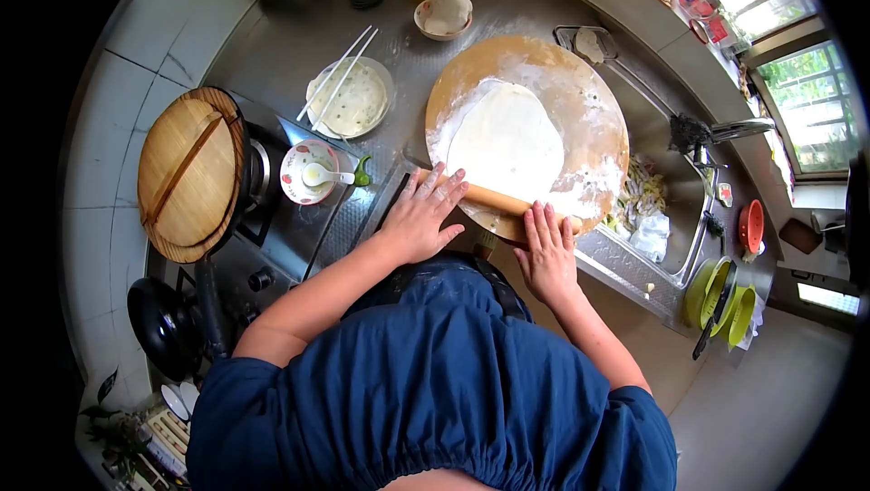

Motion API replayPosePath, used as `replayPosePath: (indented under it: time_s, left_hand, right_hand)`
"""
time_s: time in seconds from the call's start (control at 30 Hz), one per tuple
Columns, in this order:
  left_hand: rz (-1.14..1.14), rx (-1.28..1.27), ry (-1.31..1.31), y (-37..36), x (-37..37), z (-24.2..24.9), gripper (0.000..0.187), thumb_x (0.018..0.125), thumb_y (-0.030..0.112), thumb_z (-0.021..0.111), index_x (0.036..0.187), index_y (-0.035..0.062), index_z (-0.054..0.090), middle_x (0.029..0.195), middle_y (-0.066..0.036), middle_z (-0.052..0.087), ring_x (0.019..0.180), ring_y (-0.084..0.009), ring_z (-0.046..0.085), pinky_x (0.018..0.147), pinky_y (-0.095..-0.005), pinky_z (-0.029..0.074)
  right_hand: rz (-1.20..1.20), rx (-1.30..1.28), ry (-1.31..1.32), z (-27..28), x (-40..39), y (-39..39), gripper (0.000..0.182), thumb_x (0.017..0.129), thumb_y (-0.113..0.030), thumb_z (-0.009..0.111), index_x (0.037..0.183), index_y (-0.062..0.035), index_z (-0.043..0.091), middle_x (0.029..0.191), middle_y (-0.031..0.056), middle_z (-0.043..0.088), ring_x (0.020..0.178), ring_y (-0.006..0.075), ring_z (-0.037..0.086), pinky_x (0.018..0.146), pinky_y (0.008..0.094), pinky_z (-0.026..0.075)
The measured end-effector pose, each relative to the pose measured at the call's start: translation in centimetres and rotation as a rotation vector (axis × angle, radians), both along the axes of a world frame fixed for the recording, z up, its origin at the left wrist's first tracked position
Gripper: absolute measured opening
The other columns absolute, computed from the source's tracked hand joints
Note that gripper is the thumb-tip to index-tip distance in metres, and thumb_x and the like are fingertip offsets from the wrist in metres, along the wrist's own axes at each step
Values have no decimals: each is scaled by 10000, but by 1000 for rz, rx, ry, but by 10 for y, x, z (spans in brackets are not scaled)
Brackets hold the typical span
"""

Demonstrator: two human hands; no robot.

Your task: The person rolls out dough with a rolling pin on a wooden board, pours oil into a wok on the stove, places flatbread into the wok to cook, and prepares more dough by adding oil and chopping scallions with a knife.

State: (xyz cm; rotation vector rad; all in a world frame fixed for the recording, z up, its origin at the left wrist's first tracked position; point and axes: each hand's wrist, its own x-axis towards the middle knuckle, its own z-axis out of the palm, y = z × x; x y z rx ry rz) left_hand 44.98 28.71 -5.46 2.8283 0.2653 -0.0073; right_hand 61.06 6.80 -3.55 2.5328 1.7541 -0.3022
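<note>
A flat white sheet of dough lies on a round, floured wooden board. Across the board's near edge, just below the dough, rests a wooden rolling pin. My left hand lies on the pin's left end with its fingers spread. On the right end, my right hand rests with fingers stretched out flat over the pin. Neither hand is wrapped round it.
Left of the board are a bowl with flatbread under chopsticks, a small bowl with a spoon, a green pepper and a lidded wok. The sink holds scraps; green baskets stand at right.
</note>
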Motion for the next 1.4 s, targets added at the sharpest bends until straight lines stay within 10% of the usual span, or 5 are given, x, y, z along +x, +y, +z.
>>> replayPosePath:
  time_s: [0.67, 1.07, 1.4]
  left_hand:
    - [299, 155, -182, 95, 166, -21, 556, 960, 420, 410, 1464, 205, 318, 1544, -122, 213, 1436, -328, 139, 1116, -604, 74]
    - [438, 109, -152, 67, 151, -11, 632, 920, 322, 493, 1467, 83, 284, 1530, -157, 237, 1415, -389, 178, 1088, -639, 105]
    - [482, 331, -393, 151, 259, -20, 451, 907, 302, 520, 1333, 153, 509, 1430, -128, 419, 1373, -347, 291, 1106, -555, 208]
  right_hand:
    - [-152, 242, -136, -14, 157, 130, 655, 922, -500, 423, 1463, -146, 320, 1552, 119, 195, 1443, 287, 140, 1136, 555, 77]
    - [-51, 239, -18, -23, 136, 111, 733, 894, -458, 470, 1428, 21, 322, 1535, 162, 227, 1434, 305, 175, 1137, 538, -16]
    - [-152, 340, -171, -35, 253, 223, 634, 916, -519, 422, 1425, -143, 399, 1538, 111, 241, 1432, 278, 181, 1121, 589, 96]
